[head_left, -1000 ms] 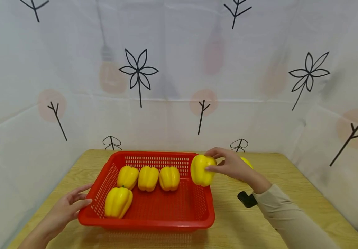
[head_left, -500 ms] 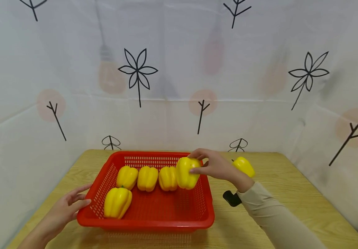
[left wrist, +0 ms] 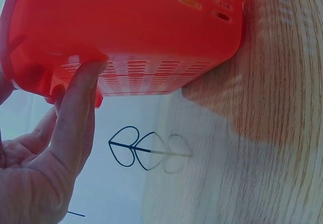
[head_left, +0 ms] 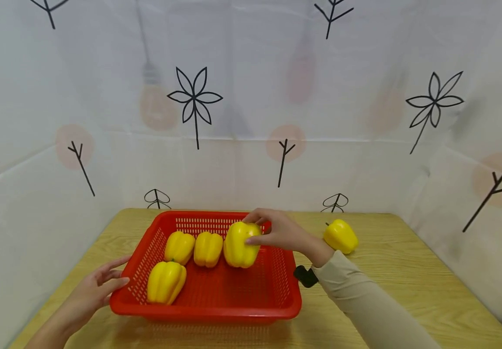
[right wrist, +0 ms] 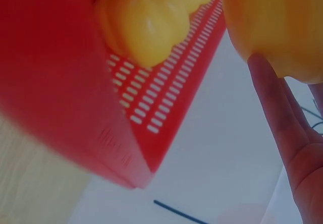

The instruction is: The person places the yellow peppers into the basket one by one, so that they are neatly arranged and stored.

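My right hand [head_left: 279, 232] pinches a yellow bell pepper [head_left: 240, 246] between thumb and fingers, above the inside of a red plastic basket [head_left: 207, 312]. In the right wrist view the held bell pepper [right wrist: 277, 27] appears large, with a finger against its side. Beneath it, the basket's third back-row pepper is hidden from the head camera. Other yellow bell peppers lie left of it: two at the back [head_left: 208, 249] and one in front [head_left: 166, 282]. At the basket's left side my left hand [head_left: 91, 291] grips the rim, thumb on top and fingers under the lip [left wrist: 75, 108].
One more yellow bell pepper [head_left: 341, 236] lies on the wooden table [head_left: 390, 271], right of the basket and behind my right forearm. A white cloth [head_left: 242, 165] with plant drawings hangs behind and along both sides. A black device [head_left: 305, 276] shows at my right wrist.
My right hand has carried its bell pepper leftward from the basket's right rim to over the back row, covering one pepper there. The table pepper came into full sight. My left hand stays put.
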### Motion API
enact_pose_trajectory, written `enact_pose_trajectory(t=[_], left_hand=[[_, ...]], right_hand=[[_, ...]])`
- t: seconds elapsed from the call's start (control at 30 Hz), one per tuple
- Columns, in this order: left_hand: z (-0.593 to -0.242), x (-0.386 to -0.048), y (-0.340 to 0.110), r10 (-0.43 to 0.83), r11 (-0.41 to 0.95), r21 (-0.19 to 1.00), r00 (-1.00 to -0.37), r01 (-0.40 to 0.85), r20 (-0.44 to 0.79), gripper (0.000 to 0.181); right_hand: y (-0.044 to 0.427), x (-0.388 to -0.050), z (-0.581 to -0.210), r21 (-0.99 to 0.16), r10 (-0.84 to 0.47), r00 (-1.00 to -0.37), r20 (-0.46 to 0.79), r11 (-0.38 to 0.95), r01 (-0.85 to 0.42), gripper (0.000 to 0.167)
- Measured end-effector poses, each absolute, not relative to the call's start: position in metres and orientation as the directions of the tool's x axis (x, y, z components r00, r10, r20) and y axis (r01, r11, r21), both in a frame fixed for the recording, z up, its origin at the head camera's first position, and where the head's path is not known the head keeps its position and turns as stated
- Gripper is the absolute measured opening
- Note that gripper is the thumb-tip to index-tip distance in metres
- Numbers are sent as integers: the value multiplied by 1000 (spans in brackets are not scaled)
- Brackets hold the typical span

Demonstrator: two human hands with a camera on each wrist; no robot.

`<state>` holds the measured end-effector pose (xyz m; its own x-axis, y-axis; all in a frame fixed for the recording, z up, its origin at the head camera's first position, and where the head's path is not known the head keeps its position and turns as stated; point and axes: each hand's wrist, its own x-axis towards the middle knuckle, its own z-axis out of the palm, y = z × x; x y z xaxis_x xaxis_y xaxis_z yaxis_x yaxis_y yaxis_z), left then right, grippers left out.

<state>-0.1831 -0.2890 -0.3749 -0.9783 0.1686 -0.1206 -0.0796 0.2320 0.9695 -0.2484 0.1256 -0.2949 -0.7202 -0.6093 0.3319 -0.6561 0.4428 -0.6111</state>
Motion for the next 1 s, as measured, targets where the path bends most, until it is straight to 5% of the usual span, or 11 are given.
enact_pose_trajectory(t=[0.73, 1.0], left_hand=[[-375, -182, -291, 197, 201, 977, -975, -66, -106, 57], [-374, -182, -290, 170, 215, 973, -978, -80, -118, 62]], right_hand=[[67, -256, -317, -664, -689, -690, 222, 411, -624, 37], [48, -262, -336, -623, -694, -715, 82, 524, -580, 40]])
